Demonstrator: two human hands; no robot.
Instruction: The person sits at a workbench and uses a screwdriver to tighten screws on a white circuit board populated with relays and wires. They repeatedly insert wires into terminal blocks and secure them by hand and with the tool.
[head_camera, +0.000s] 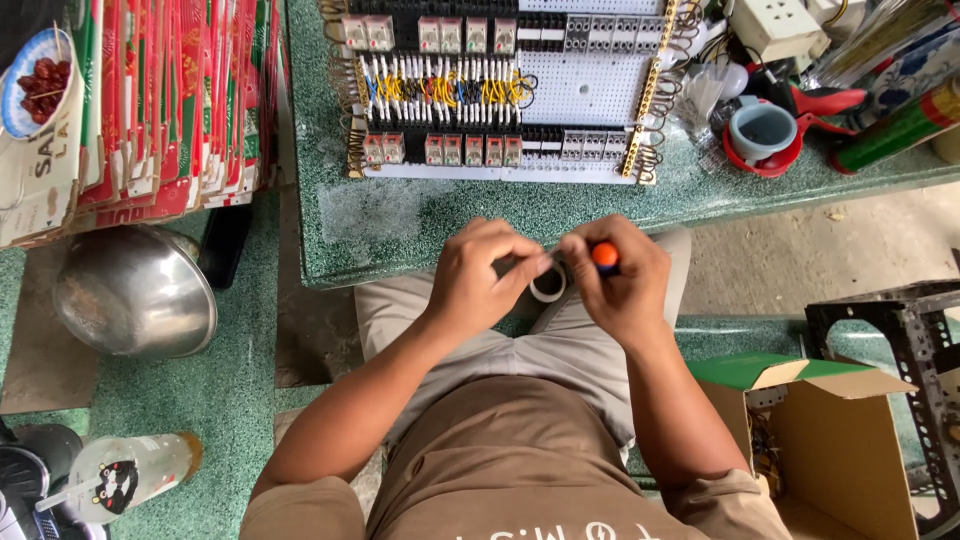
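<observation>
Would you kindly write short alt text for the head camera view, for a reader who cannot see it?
Seen from above, a seated person's left hand and right hand meet over a small white tape roll, the right also gripping an orange-tipped tool. Ahead, a wired relay panel lies on a green stone table; an open cardboard box sits at right.
</observation>
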